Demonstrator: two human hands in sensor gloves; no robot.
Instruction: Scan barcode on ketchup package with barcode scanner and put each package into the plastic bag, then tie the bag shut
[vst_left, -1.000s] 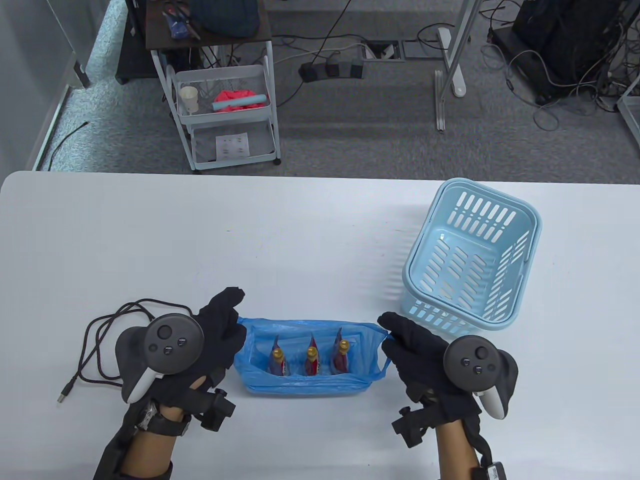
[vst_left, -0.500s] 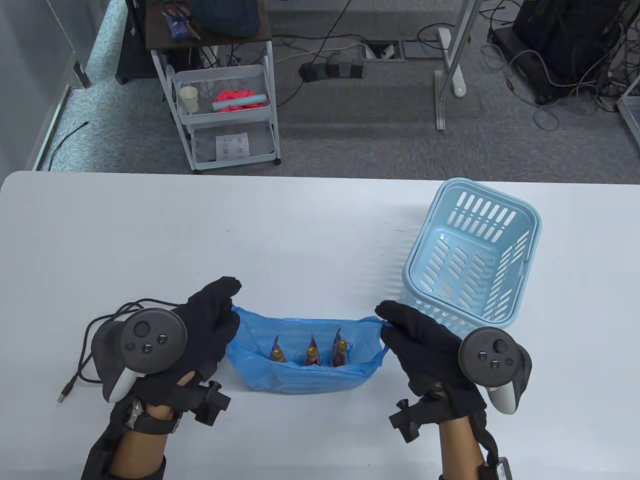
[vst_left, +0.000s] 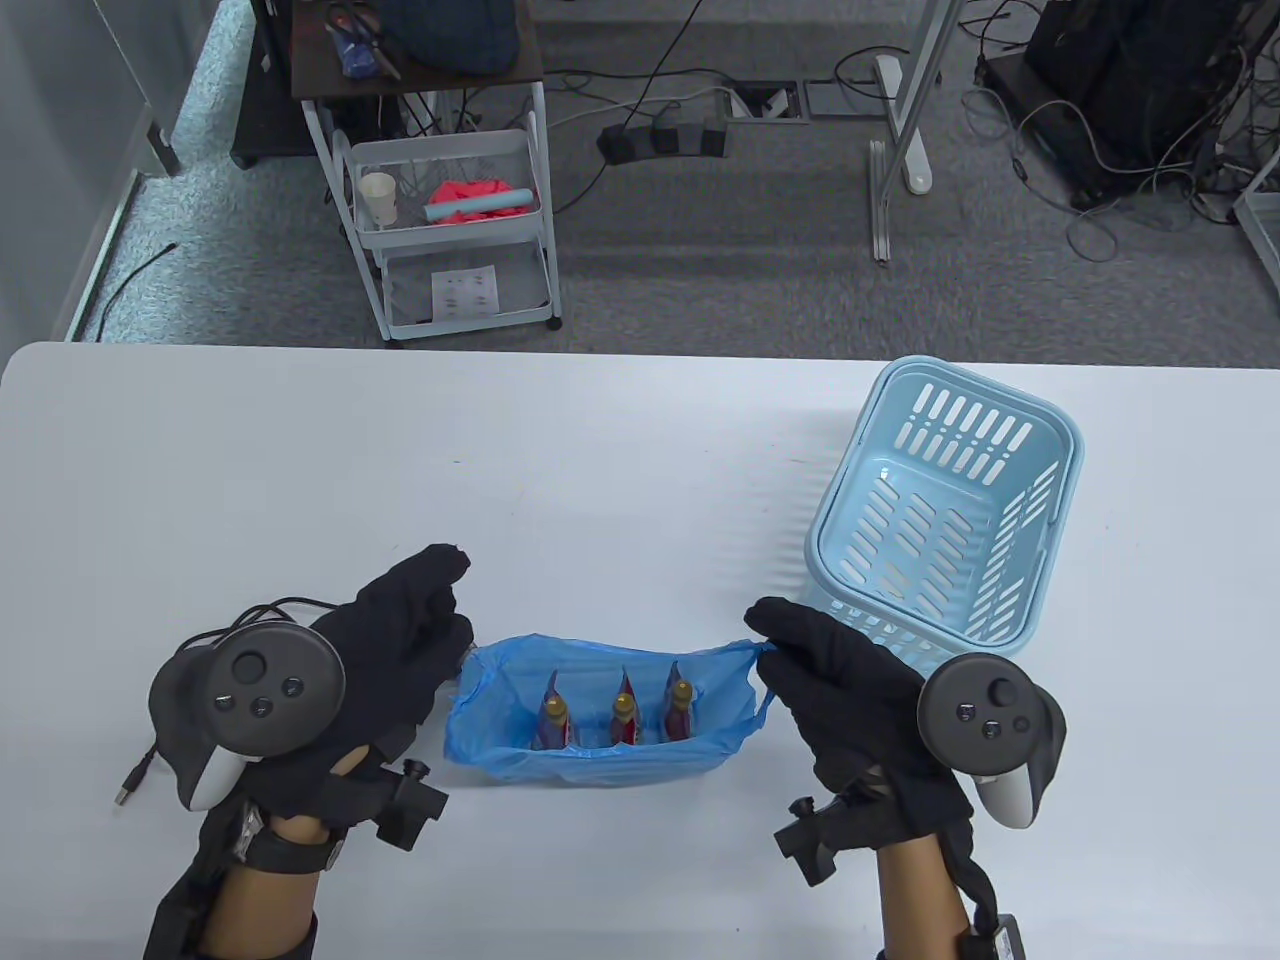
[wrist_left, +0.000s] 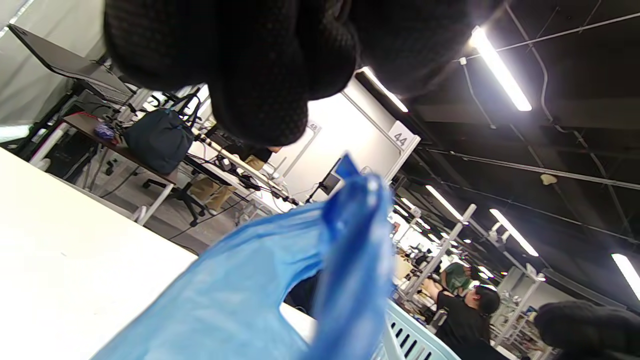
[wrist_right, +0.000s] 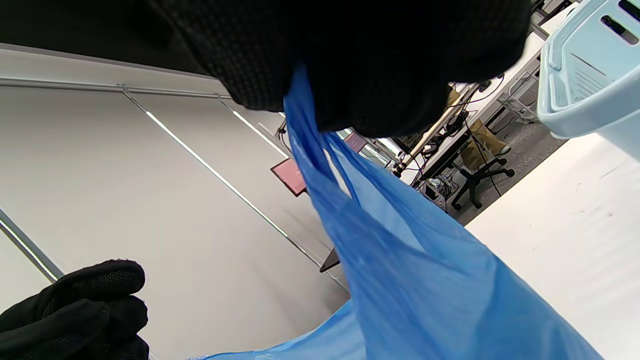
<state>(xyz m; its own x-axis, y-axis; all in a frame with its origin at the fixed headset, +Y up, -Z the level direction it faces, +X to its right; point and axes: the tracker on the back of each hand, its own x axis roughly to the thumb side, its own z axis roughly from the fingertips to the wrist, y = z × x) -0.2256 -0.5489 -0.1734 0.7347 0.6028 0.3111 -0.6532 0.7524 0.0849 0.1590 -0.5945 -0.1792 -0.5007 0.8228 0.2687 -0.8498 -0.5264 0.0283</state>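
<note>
Blue thin plastic bag (vst_left: 590, 745) sits on white surface (vst_left: 620, 470), three ketchup packages (vst_left: 622, 712) upright inside | right hand (vst_left: 850, 690) pinches one handle | left hand (vst_left: 385, 650) fingers curled beside other handle, grip unclear | risk: uneven pull tips packages, film tears

A pale blue slotted basket (vst_left: 945, 515) lies tipped on the white table (vst_left: 400, 470), a black USB cable (vst_left: 160, 745) coiled at the near left; beyond, a wheeled cart (vst_left: 450, 235) holds a paper cup (vst_left: 379, 198).
</note>
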